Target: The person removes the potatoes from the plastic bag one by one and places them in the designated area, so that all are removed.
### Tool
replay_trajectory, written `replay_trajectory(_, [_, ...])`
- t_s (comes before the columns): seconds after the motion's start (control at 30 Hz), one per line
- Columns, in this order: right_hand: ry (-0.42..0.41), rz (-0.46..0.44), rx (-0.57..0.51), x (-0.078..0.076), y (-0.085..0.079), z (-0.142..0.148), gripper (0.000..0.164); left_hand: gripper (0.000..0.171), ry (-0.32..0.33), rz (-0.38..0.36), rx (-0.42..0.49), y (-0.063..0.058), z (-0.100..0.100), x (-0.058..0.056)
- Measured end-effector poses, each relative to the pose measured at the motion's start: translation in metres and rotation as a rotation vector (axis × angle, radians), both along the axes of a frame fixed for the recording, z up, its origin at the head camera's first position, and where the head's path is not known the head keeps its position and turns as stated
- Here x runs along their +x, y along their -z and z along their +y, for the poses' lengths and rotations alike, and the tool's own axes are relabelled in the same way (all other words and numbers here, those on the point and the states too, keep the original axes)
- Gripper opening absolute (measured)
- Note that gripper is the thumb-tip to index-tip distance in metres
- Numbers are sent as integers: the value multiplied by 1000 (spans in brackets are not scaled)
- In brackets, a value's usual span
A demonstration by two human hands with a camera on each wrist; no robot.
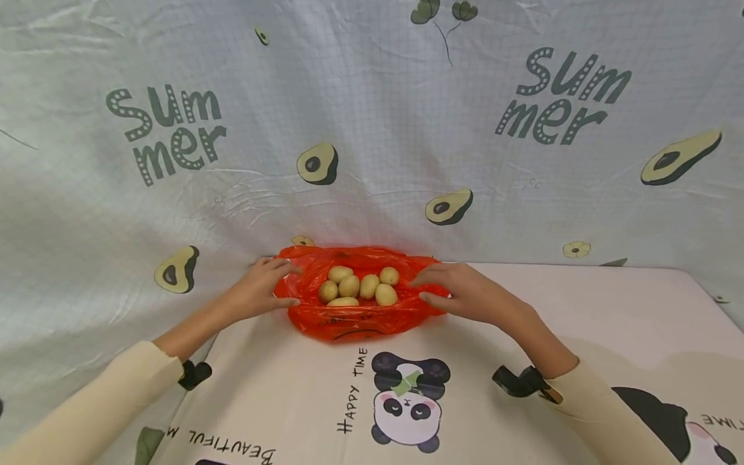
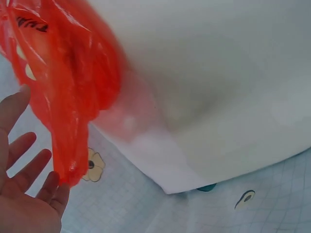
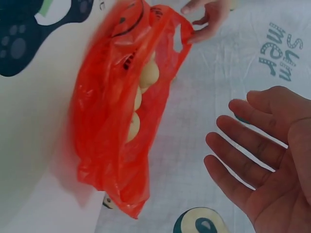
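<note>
A red plastic bag (image 1: pixel 360 323) with its mouth spread wide sits at the back of the table. Several yellowish potatoes (image 1: pixel 349 286) lie inside it. My left hand (image 1: pixel 256 289) is at the bag's left end, fingers apart; in the left wrist view the fingertips of this hand (image 2: pixel 29 204) come close to the hanging handle, and contact there is hard to judge. At the right end is my right hand (image 1: pixel 465 294). The right wrist view shows that hand (image 3: pixel 291 194) with loosely extended fingers and nothing in it, apart from the bag (image 3: pixel 102 126).
The pale table (image 1: pixel 558 323) carries a panda print (image 1: pixel 407 407) in front of the bag. Behind it hangs a fabric sheet (image 1: pixel 372 116) printed with avocados and lettering, right up against the table's back edge. Black wrist mounts (image 1: pixel 517 381) sit under the forearms.
</note>
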State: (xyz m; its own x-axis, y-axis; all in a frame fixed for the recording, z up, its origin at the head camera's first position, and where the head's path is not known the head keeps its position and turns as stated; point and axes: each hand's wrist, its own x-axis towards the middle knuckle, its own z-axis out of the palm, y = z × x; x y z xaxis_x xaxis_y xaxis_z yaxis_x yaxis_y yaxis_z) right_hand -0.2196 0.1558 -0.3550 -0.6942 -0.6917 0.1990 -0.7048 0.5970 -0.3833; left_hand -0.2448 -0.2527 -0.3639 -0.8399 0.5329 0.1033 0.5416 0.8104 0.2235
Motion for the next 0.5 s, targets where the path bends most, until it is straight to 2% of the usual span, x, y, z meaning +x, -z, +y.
replay_trajectory(0.2, [-71, -29, 14, -15, -12, -8, 28, 59, -17, -57, -26, 2, -2, -7])
replay_trajectory(0.37, [-91, -77, 16, -31, -16, -13, 28, 63, 1, -89, -63, 7, -3, -13])
replay_trajectory(0.5, [-115, -84, 31, -43, -21, -18, 28, 62, 14, -165, -48, 15, -4, -19])
